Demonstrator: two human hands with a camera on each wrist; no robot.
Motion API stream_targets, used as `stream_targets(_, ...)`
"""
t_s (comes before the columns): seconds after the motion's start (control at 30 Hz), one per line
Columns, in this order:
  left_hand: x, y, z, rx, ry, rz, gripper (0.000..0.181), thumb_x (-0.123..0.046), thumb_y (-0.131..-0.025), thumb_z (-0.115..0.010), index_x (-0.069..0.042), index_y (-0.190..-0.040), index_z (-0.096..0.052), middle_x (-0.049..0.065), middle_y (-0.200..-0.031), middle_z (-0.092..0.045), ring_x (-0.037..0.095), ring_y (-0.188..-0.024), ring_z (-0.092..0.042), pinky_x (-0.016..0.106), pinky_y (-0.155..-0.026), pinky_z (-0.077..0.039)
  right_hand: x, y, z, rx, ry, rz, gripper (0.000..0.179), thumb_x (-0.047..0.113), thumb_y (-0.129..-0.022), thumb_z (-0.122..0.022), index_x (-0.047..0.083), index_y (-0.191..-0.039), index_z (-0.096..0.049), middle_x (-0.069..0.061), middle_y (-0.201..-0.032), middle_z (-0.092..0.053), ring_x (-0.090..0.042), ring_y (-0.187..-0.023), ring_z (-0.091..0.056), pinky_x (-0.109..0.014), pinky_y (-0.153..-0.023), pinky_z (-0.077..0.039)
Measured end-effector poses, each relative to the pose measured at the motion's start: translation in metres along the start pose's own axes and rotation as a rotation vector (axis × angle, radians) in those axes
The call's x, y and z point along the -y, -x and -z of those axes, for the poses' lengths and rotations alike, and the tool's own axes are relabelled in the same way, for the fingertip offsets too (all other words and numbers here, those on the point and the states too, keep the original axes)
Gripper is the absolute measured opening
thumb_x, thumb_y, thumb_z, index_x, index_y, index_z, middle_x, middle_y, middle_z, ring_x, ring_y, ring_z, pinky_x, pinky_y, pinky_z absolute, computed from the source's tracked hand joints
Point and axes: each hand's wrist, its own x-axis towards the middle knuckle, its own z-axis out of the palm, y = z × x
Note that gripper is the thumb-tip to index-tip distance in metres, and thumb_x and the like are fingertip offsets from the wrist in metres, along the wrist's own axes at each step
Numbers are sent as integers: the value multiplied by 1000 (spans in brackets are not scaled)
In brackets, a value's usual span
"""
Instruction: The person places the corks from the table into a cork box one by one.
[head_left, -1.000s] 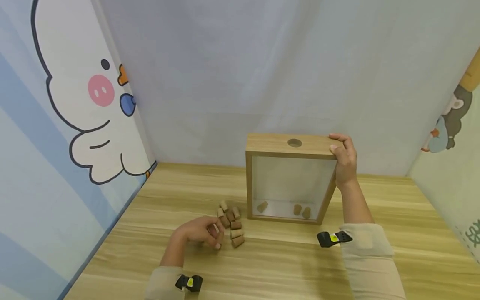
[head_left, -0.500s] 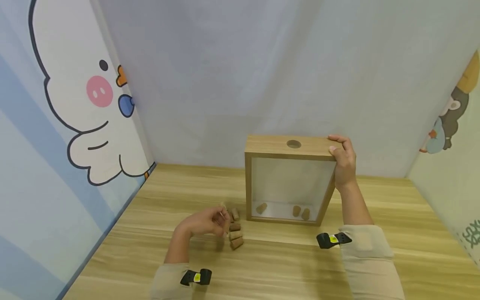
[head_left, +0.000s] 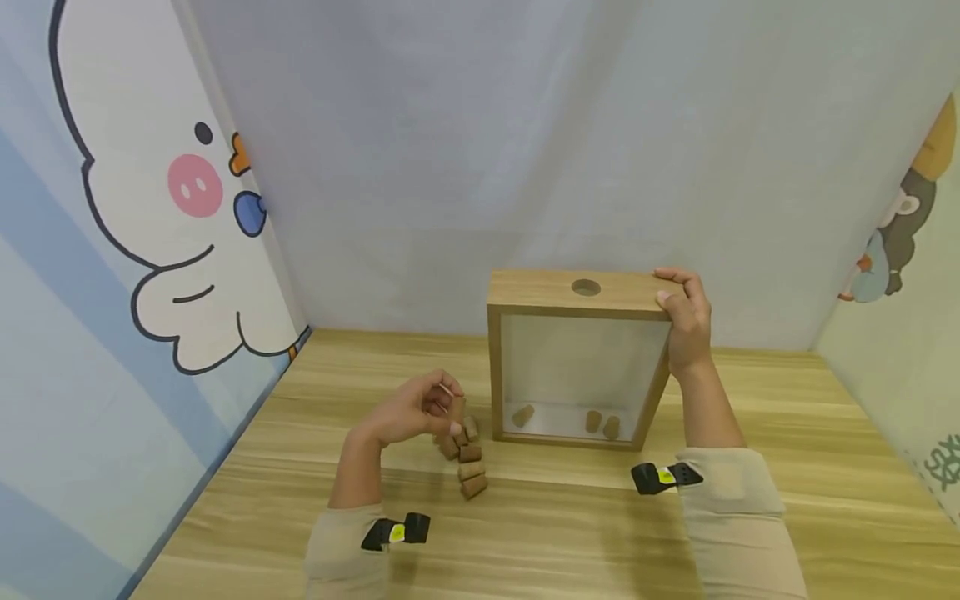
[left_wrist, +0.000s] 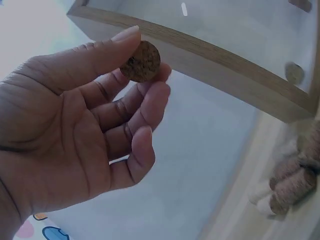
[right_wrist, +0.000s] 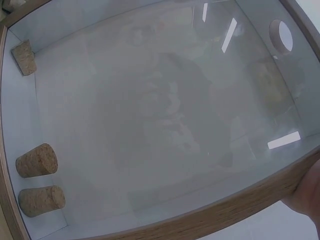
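No legible txt; green marks (head_left: 943,462), far R, unclear.

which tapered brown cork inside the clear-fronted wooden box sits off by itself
The leftmost tapered brown cork, alone near the left side of the clear-fronted wooden box; the other two corks sit close together farther right.

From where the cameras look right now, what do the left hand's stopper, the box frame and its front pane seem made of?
Stopper: probably cork, matte, by its speckled, pitted brown end.
Box frame: wood or wood-look veneer, smooth, by its fine grain lines.
Front pane: clear and glossy, by its bright reflections; glass or acrylic, I cannot tell.
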Motion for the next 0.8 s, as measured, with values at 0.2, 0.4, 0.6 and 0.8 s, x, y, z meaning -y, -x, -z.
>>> stream_targets(0.2,-18,-7,7,-70,-11,9,39,0,-83,-68,0,-116,-47,14,-99,-54,26,-87,-56,38,-73,-48,2,-1,1,6,8,-3,29,10,-83,-39,15,-104,-59,-6,-104,-47,-18,-92,-43,-35,-77,-31)
stream_targets(0.4,-42,-13,14,-104,13,21,44,0,-82,-68,-1,-120,-47,14,-99,-53,27,-87,-54,39,-74,-47,2,-2,1,9,2,-6,29,10,-83,-39,14,-105,-58,-6,-105,-46,-18,-92,-42,-35,-77,-31)
stream_targets(0.6,-66,-17,19,-113,11,-50,42,2,-82,-66,2,-120,-48,15,-100,-54,27,-89,-53,39,-75,-46,2,-1,0,12,-9,-12,29,9,-83,-39,15,-104,-58,-5,-106,-46,-18,-91,-42,-35,-77,-32)
stream_targets(0.8,-83,-19,22,-144,10,-53,39,3,-83,-64,-3,-119,-50,15,-103,-54,28,-93,-53,38,-77,-46,0,-1,0,15,-14,-2,28,9,-84,-40,15,-104,-58,-5,-106,-46,-18,-93,-42,-34,-78,-31)
